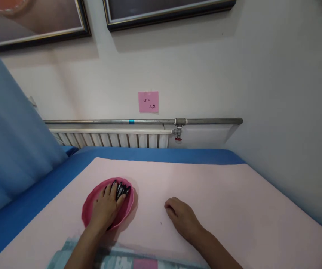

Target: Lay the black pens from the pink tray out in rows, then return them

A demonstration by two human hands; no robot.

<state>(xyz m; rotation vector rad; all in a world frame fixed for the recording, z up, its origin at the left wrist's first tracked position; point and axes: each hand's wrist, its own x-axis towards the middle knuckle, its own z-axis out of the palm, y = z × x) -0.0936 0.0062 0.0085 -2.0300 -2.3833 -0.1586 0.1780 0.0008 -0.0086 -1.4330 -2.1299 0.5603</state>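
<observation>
A round pink dish [86,209] with a wavy rim sits at the left of the pink cover. Inside it lie several glossy black slender pieces [123,189] with pointed ends, bunched side by side; their kind does not show clearly. My left hand [106,205] reaches into the dish, its fingers stretched out and spread over these pieces, touching them and partly hiding them. To the right, apart from the dish, my right hand [183,218] rests on the cover with its fingers curled in loosely. Nothing shows in it, though its palm is hidden.
The pink cover [219,198] lies on a blue padded bed [161,154]. Folded teal patterned cloth [118,261] is at the near edge. A blue curtain [12,142] hangs at left. Behind stand a radiator [124,140] and a pipe [214,121], under a pink note [149,101].
</observation>
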